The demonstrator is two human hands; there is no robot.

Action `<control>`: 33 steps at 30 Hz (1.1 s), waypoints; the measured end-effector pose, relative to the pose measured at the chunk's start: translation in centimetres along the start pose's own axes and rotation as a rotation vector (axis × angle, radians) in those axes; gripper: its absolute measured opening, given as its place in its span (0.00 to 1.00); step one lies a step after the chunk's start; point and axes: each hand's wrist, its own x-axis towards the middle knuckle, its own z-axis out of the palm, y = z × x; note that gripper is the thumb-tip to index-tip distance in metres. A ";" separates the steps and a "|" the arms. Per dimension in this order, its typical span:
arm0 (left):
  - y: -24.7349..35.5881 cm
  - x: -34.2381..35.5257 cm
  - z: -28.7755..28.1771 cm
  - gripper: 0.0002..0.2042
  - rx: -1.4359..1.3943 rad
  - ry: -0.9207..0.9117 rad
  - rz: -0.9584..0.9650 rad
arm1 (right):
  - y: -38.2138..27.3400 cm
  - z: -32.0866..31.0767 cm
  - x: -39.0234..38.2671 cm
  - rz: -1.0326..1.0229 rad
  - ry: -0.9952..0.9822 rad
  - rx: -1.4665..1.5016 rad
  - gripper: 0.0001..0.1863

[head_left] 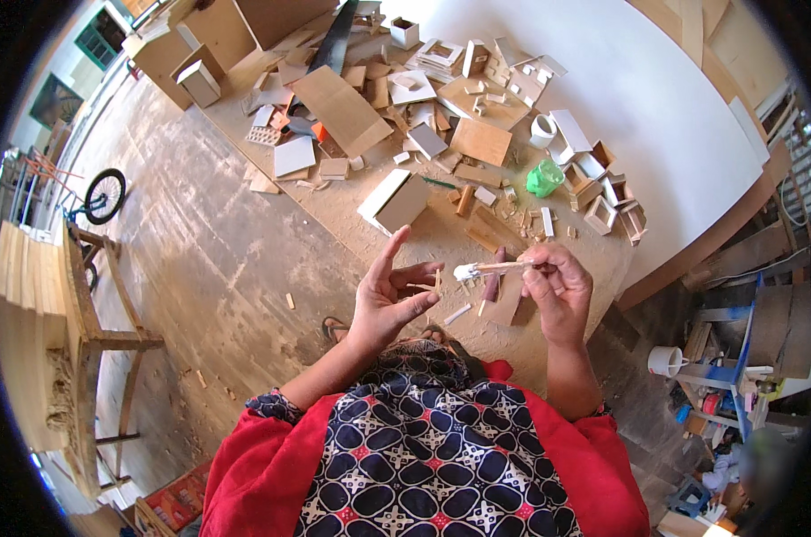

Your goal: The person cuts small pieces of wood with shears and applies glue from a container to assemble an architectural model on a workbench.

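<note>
My right hand pinches a thin wooden stick at one end. A blob of white paste coats the stick's other end, which points toward my left hand. Between thumb and fingers, my left hand grips a small piece of thin wood strips. The pasted tip and the wood piece are a little apart. Below both hands lies a dusty wooden work board. A dark reddish wood strip and a small white strip rest under the stick.
Wood offcuts and small boxes crowd the board ahead, with a brown flat panel, a green plastic bag and a white roll-shaped item. A white sheet lies right. A wooden bench stands left.
</note>
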 end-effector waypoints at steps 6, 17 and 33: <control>0.3 0.3 0.2 0.46 -0.005 -0.015 -0.008 | 1.1 0.6 -0.1 -0.003 -0.035 -0.106 0.07; 0.3 0.7 0.0 0.46 -0.023 -0.007 -0.008 | 1.2 1.0 0.2 -0.137 -0.101 -0.322 0.07; 0.4 0.7 -0.2 0.46 0.006 -0.043 0.005 | 1.0 1.2 0.1 -0.197 -0.078 -0.414 0.08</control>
